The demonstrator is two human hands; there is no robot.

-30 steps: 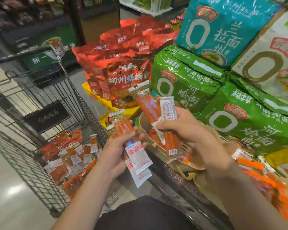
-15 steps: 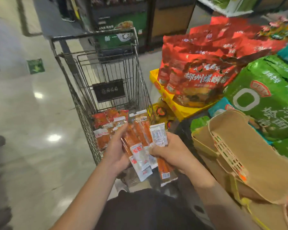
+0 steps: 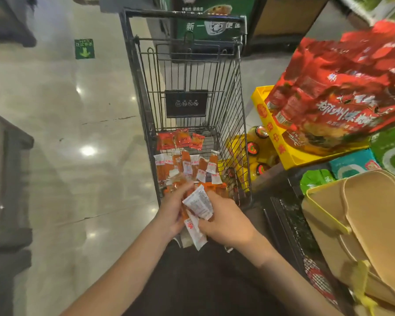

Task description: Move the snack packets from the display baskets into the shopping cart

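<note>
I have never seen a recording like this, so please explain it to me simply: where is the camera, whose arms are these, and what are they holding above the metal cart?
The camera sits on a person's head and looks forward and down, so you see that person's own two bare arms. No robot is here. The left hand and the right hand both grip a bunch of snack packets, orange sticks with white labels, at the near end of the shopping cart. Many packets of the same kind already lie on the cart's bottom, with a few red ones farther back. On the right stands a tan display basket, and behind it are big red bags on a yellow tray. The place is a shop with a shiny floor.
</note>
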